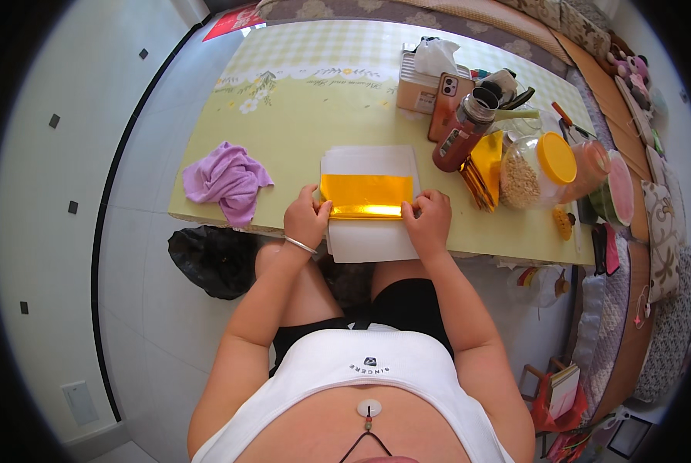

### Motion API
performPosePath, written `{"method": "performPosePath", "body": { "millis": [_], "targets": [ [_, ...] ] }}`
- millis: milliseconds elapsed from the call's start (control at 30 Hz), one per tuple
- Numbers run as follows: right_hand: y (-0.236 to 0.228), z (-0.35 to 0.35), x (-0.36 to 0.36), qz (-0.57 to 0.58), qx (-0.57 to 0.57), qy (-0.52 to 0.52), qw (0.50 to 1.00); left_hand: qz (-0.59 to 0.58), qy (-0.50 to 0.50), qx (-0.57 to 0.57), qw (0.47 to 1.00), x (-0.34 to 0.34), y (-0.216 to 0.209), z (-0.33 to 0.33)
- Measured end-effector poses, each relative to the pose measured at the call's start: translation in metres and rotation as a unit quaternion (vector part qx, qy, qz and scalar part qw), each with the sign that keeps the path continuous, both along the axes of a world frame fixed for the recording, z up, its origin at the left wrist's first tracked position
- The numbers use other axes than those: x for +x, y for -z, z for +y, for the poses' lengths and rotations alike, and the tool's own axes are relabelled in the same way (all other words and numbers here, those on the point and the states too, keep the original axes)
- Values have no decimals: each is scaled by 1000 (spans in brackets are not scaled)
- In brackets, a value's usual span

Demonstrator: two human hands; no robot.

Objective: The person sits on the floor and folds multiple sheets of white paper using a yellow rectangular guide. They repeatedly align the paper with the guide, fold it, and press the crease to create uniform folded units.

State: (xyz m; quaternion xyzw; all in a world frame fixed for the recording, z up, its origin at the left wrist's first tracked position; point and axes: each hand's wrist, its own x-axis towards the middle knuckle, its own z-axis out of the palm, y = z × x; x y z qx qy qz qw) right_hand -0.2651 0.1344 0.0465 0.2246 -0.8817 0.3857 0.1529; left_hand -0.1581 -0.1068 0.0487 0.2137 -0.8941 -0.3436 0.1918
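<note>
A shiny gold foil sheet [366,190], folded along its near edge, lies over a stack of white paper [369,241] at the table's front edge. At the sheet's near left corner, my left hand [308,217] pinches the fold between thumb and fingers. My right hand [429,219] grips the near right corner in the same way. Both hands rest low on the paper, level with each other. More folded gold foil pieces [483,171] lean beside the bottle to the right of my right hand.
A purple cloth [227,182] lies left on the table [299,116]. Toward the right stand an open maroon bottle [466,130], a phone [447,104], a tissue box [419,83], a yellow-lidded jar of oats [532,171] and a cut watermelon [615,185]. A black bag [213,261] sits below the table edge.
</note>
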Motion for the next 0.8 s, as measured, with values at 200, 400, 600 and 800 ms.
{"method": "performPosePath", "body": {
  "millis": [200,400,600,800],
  "targets": [
    [-4,0,2,8,12,2,1000,-13,8,-29,999,0,-1,4],
    [-3,-1,1,19,20,7,1000,10,19,-37,999,4,1,5],
    [-3,-1,0,18,32,8,999,40,28,-154,987,5,4,5],
    [-14,-4,1,-23,103,9,994,132,235,-311,911,-5,-9,0]
  ]
}}
